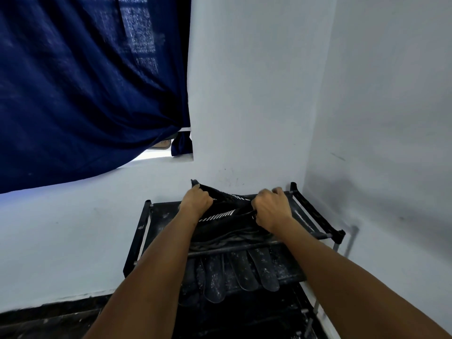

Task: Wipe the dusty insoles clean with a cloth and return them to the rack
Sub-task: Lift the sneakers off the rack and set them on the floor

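A black cloth (pixel 221 222) with white striped markings lies bunched on the top shelf of a black rack (pixel 315 216) in the room's corner. My left hand (pixel 197 200) grips the cloth's left edge. My right hand (pixel 271 209) is closed on its right edge, so the fabric is stretched between both hands. On the shelf below, several dark insoles (pixel 241 272) speckled with white dust lie side by side, their rounded ends hanging over the shelf's front. My forearms hide part of that lower shelf.
White walls (pixel 256 106) meet in a corner right behind the rack. A dark blue curtain (pixel 85 94) hangs at the upper left over a window opening. A dark, dusty floor (pixel 49 321) shows at the lower left. The rack's lower tiers are dim.
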Available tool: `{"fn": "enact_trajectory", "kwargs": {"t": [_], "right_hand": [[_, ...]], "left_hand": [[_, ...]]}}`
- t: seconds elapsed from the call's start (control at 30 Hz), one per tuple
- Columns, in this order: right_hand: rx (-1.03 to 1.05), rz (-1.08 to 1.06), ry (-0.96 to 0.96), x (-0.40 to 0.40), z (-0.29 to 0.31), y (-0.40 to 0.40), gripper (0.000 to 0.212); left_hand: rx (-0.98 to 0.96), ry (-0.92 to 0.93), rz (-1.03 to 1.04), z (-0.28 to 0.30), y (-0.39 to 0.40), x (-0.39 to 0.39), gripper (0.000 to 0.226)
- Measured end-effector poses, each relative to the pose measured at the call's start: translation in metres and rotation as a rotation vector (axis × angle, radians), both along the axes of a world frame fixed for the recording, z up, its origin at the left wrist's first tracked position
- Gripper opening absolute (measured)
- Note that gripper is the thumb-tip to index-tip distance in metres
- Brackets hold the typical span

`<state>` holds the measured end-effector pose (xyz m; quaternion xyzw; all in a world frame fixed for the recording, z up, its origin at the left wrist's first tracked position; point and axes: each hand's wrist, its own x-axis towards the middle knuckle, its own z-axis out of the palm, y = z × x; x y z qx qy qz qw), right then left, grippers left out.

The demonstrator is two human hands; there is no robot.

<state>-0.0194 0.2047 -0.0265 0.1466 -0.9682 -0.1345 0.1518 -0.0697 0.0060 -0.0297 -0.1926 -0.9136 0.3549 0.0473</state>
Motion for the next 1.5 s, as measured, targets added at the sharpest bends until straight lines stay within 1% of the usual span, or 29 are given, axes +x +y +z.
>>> {"fn": "enact_trajectory", "kwargs": {"t": [0.07, 0.17, 0.23, 0.3, 0.37, 0.43, 0.47, 0.57, 0.67, 0.8, 0.9, 1.0, 1.1, 1.2, 1.23, 1.27, 1.3, 1.33, 1.37, 1.43, 1.5], "right_hand": [[0.013, 0.028, 0.075, 0.011, 0.026, -0.001, 0.021], [-0.009, 0.084, 0.163, 0.039, 0.075, -0.007, 0.017], [-0.037, 0.091, 0.179, 0.061, 0.107, -0.014, 0.011], [-0.025, 0.059, 0.147, 0.087, 0.135, -0.02, 0.016], [-0.012, 0.005, 0.091, 0.111, 0.155, -0.018, 0.029], [-0.05, -0.07, 0.027, 0.132, 0.168, -0.01, 0.035], [-0.066, -0.104, -0.005, 0.144, 0.17, -0.005, 0.035], [-0.053, -0.191, -0.076, 0.174, 0.165, 0.005, 0.034], [0.011, -0.295, -0.163, 0.205, 0.148, 0.013, 0.032], [0.061, -0.36, -0.281, 0.234, 0.111, 0.028, 0.03], [0.07, -0.394, -0.399, 0.246, 0.076, 0.038, 0.021], [0.076, -0.471, -0.562, 0.254, 0.04, 0.051, 0.006], [0.086, -0.526, -0.682, 0.253, 0.002, 0.065, 0.012], [0.074, -0.555, -0.791, 0.244, -0.044, 0.078, 0.023], [0.051, -0.559, -0.809, 0.242, -0.058, 0.083, 0.022], [0.033, -0.554, -0.821, 0.239, -0.075, 0.089, 0.017], [0.003, -0.543, -0.82, 0.235, -0.091, 0.096, 0.017], [-0.032, -0.534, -0.817, 0.231, -0.11, 0.103, 0.028], [-0.057, -0.52, -0.816, 0.228, -0.129, 0.11, 0.035], [-0.103, -0.498, -0.812, 0.223, -0.164, 0.122, 0.034], [-0.145, -0.501, -0.813, 0.214, -0.202, 0.134, 0.032]], "left_hand": [[-0.042, 0.028, -0.029, 0.015, 0.004, 0.009, 0.026], [-0.086, 0.078, -0.074, 0.051, 0.013, 0.032, 0.026], [-0.124, 0.108, -0.092, 0.082, 0.021, 0.053, 0.024], [-0.109, 0.136, -0.092, 0.111, 0.027, 0.081, 0.025], [-0.019, 0.144, -0.08, 0.134, 0.031, 0.113, 0.032], [0.11, 0.125, -0.074, 0.148, 0.035, 0.143, 0.036], [0.171, 0.109, -0.082, 0.151, 0.039, 0.159, 0.035], [0.282, 0.038, -0.116, 0.147, 0.059, 0.206, 0.019], [0.362, -0.048, -0.132, 0.129, 0.082, 0.252, 0.028], [0.466, -0.197, -0.11, 0.09, 0.109, 0.29, 0.017], [0.49, -0.317, -0.086, 0.051, 0.127, 0.304, 0.022], [0.509, -0.439, -0.052, 0.008, 0.147, 0.311, 0.019], [0.52, -0.53, -0.001, -0.036, 0.164, 0.311, 0.032], [0.54, -0.596, 0.053, -0.082, 0.177, 0.307, 0.031], [0.543, -0.608, 0.068, -0.096, 0.18, 0.306, 0.031], [0.545, -0.616, 0.079, -0.112, 0.184, 0.305, 0.032], [0.545, -0.624, 0.086, -0.128, 0.188, 0.302, 0.032], [0.544, -0.633, 0.091, -0.144, 0.193, 0.3, 0.032], [0.54, -0.643, 0.096, -0.161, 0.197, 0.297, 0.033], [0.536, -0.664, 0.116, -0.192, 0.205, 0.292, 0.036], [0.555, -0.707, 0.158, -0.226, 0.214, 0.286, 0.046]]}}
